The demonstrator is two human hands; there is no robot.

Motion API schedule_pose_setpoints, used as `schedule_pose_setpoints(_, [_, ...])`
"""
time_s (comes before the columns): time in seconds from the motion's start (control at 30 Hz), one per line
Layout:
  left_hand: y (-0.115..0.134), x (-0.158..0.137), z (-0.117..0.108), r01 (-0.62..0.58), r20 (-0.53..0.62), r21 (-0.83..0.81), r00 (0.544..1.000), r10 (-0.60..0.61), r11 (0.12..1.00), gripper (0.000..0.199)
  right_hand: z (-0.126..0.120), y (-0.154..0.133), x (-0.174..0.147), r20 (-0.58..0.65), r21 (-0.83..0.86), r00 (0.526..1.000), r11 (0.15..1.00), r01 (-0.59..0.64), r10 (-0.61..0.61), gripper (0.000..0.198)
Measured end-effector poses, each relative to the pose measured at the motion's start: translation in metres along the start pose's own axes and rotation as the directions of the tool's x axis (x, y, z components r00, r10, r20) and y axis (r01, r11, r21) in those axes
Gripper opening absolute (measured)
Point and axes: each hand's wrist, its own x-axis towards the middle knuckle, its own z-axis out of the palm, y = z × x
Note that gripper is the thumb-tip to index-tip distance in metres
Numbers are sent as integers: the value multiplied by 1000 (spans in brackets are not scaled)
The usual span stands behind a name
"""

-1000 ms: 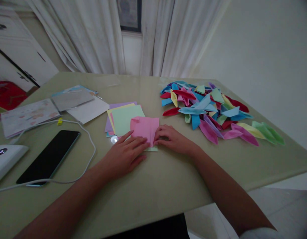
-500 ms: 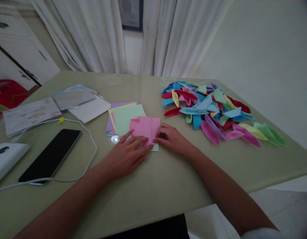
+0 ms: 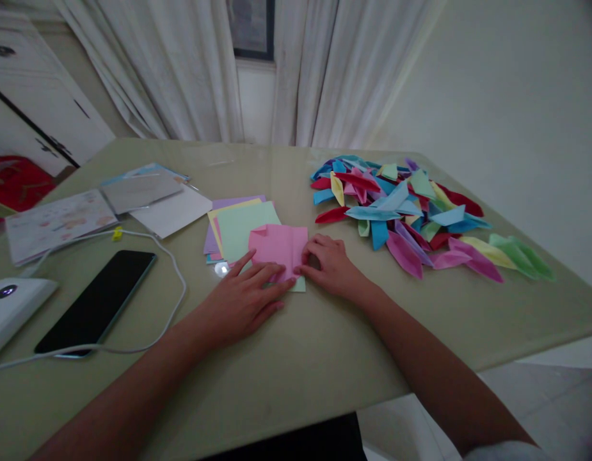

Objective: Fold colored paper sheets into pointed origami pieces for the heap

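Note:
A pink sheet of origami paper [image 3: 276,243] lies partly over a green sheet [image 3: 248,221], with creases across it and a folded corner at its upper left. My left hand [image 3: 250,291] rests flat on the pink paper's lower part, fingers stretched out. At the lower right corner of that paper, my right hand [image 3: 327,264] pinches the edge between thumb and index finger. Below the pink paper a bit of green shows. Under the green sheet sits a stack of coloured paper [image 3: 212,240] in purple, yellow, pink and blue.
A heap of folded paper pieces [image 3: 396,211] in many colours covers the table's right side. On the left lie a black phone [image 3: 98,301], a white cable [image 3: 180,269], a white device [image 3: 17,307] and a printed booklet [image 3: 60,221]. White sheets [image 3: 173,211] lie farther back.
Both hands stay almost still on the pink paper. The view has shifted very slightly.

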Motion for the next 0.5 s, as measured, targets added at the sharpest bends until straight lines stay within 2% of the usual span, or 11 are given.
schedule_pose_setpoints(0.1, [0, 0, 0, 5, 14, -4, 1000, -5, 1000, 44, -4, 6, 0, -84, -100, 990, 988, -119, 110, 27])
schedule_pose_setpoints(0.17, [0, 0, 0, 4, 10, -11, 1000, -4, 1000, 44, -8, 6, -1, -105, -72, 986, 988, -135, 127, 26])
schedule_pose_setpoints(0.23, [0, 0, 1, 7, 6, -17, 1000, -7, 1000, 45, -11, 4, -1, -100, -8, 988, 993, -120, 118, 27])
schedule_pose_setpoints(0.33, [-1, 0, 1, 11, 14, -8, 1000, -11, 1000, 45, -12, -1, -3, -16, 2, 994, 994, -106, 106, 38])
schedule_pose_setpoints(0.4, [-1, 0, 1, 10, 15, -2, 1000, -10, 1000, 45, -10, -1, -4, 28, -47, 988, 987, -152, 153, 41])
schedule_pose_setpoints(0.5, [-1, 0, 2, 2, 3, -11, 1000, -2, 1000, 45, -10, 5, -3, -29, -101, 962, 957, -272, 270, 37])
